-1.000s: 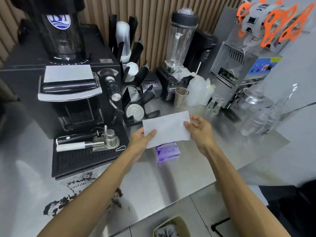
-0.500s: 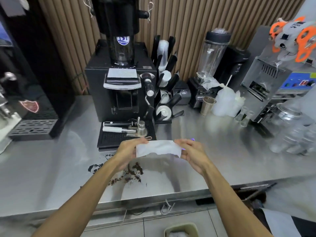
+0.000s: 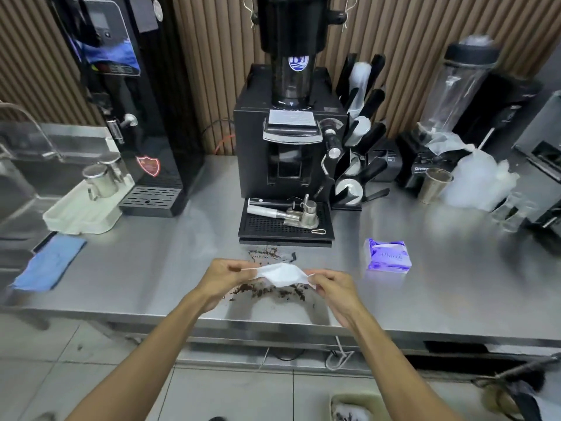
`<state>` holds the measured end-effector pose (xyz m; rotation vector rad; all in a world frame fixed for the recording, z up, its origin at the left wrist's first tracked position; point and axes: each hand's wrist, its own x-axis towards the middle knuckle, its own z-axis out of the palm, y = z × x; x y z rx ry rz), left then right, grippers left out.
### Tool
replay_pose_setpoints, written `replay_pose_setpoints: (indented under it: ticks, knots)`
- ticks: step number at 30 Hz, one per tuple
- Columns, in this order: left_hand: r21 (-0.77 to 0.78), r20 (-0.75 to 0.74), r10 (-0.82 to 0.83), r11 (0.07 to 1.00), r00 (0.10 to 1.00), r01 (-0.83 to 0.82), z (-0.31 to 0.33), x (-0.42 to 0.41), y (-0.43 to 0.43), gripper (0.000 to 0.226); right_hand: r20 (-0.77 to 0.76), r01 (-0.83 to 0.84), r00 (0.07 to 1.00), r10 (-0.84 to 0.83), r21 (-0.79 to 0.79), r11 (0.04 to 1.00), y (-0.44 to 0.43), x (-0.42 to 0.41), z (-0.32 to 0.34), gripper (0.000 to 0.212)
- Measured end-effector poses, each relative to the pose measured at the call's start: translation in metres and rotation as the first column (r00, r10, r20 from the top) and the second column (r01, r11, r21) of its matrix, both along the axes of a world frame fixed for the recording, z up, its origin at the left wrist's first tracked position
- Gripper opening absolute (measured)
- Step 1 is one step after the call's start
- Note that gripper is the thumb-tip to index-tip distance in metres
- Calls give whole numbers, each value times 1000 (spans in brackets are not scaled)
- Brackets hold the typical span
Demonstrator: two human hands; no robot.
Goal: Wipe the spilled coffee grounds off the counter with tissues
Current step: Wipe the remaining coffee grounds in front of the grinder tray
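Observation:
A white tissue [image 3: 282, 274] is stretched between both hands just above the steel counter [image 3: 455, 287]. My left hand [image 3: 224, 276] pinches its left end and my right hand [image 3: 332, 287] pinches its right end. Dark spilled coffee grounds [image 3: 267, 291] lie on the counter under and behind the tissue, reaching up to the grinder's black drip tray [image 3: 285, 226]. A purple tissue pack [image 3: 388, 256] lies on the counter to the right of my hands.
A black coffee grinder [image 3: 290, 123] stands behind the spill, a portafilter rack [image 3: 358, 153] and a blender [image 3: 449, 117] to its right. A water boiler [image 3: 130, 101], a cream tray [image 3: 88, 205] and a blue cloth [image 3: 50, 262] are at the left. A bin [image 3: 355, 405] stands on the floor below.
The tissue went from flat and spread above the tissue pack to folded narrow and lowered over the coffee grounds. Both hands came left and toward me; the view pulled back.

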<state>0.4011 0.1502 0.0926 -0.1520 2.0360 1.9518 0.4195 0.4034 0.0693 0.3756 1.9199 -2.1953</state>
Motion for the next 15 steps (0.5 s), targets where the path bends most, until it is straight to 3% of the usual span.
replay_pose_setpoints:
  ticks: [3,5,8,11,15]
  knots:
    - [-152,13,-65,986,998,67,-6,-3,-25,36,-26,-58,998,61,102,993,-27,4,-9,32]
    - [-213,12,-89,973,996,89,-15,-10,-43,38,-46,-50,997,66,287,957,-44,4,-14,28]
    - [-349,-45,-98,934,994,77,-28,-25,-66,21,-128,-51,983,128,482,875,-69,1,-25,18]
    - [-392,-59,-189,907,980,151,-34,-41,-86,13,-172,-7,977,128,571,821,-97,1,-35,15]
    - [-459,-106,-331,853,938,249,-46,-68,-117,14,-250,78,961,117,655,751,-136,3,-51,25]
